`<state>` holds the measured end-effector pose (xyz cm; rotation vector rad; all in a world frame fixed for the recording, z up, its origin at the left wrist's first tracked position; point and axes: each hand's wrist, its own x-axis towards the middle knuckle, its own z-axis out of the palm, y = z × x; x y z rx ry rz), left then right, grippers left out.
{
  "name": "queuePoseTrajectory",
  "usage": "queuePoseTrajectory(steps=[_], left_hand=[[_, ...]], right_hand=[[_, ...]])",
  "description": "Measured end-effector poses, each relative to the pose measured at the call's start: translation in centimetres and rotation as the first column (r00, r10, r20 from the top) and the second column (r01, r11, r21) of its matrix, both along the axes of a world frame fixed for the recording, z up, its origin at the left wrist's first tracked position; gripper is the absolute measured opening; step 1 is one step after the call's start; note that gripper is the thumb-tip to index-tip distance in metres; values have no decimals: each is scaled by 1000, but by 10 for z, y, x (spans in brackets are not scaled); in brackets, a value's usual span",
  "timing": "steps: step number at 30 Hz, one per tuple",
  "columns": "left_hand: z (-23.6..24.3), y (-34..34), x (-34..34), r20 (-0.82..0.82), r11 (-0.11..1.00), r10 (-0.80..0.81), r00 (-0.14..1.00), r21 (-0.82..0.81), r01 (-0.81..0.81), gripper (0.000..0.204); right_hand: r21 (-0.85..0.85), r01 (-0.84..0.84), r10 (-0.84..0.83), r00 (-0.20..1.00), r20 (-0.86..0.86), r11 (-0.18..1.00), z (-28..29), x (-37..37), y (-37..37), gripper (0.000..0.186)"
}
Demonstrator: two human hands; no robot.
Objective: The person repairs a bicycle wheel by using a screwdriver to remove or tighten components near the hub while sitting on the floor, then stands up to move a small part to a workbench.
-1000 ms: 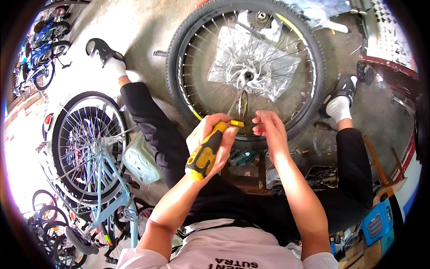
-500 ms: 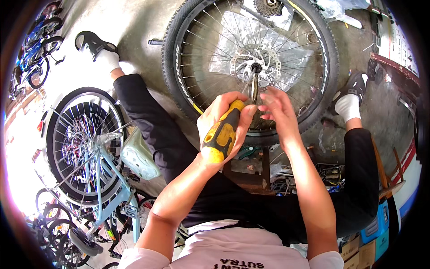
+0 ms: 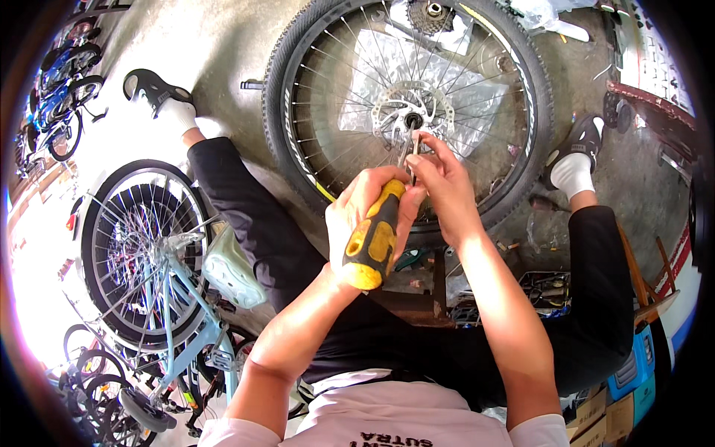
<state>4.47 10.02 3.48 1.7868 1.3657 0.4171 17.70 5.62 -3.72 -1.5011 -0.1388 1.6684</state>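
A black-tyred bicycle wheel (image 3: 521, 171) with spokes and a brake disc (image 3: 389, 113) lies on the concrete floor between my spread legs. My left hand (image 3: 365, 212) is closed round the yellow-and-black handle of a screwdriver (image 3: 372, 240), whose shaft points up toward the hub (image 3: 412, 121). My right hand (image 3: 445, 186) pinches a small metal part right at the screwdriver's shaft, just below the hub. Both hands touch each other above the wheel's near rim.
A light blue bicycle (image 3: 175, 298) with a pale saddle stands at my left, more bicycles beyond it. A low stool (image 3: 432, 287) and a tray of small parts (image 3: 547, 290) sit beneath me. A blue box (image 3: 633, 365) and cardboard boxes lie at the right.
Both hands have moved up along the wheel toward the hub, carrying the screwdriver. The view has shifted, so the wheel sits higher and closer.
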Motion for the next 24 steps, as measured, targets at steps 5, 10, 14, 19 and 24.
queuePoseTrajectory(steps=[5,10,14,19,24], left_hand=[[-8,0,-2,68,999,29,997,19,-30,24],[-11,3,-8,67,999,51,996,-6,-51,21],[-14,8,-13,120,996,88,989,-1,-89,21],[-16,22,-11,162,994,96,982,-75,-84,21],[-15,25,-10,136,999,31,990,-38,-26,22]], right_hand=[[84,2,-1,1000,-19,996,26,-13,-8,46],[151,-43,35,998,59,988,18,-16,-19,55],[110,56,-46,994,-99,992,19,-12,-26,67],[62,78,-68,988,-140,995,6,-7,-35,65],[-69,66,-73,992,-106,995,-8,-13,-36,60]])
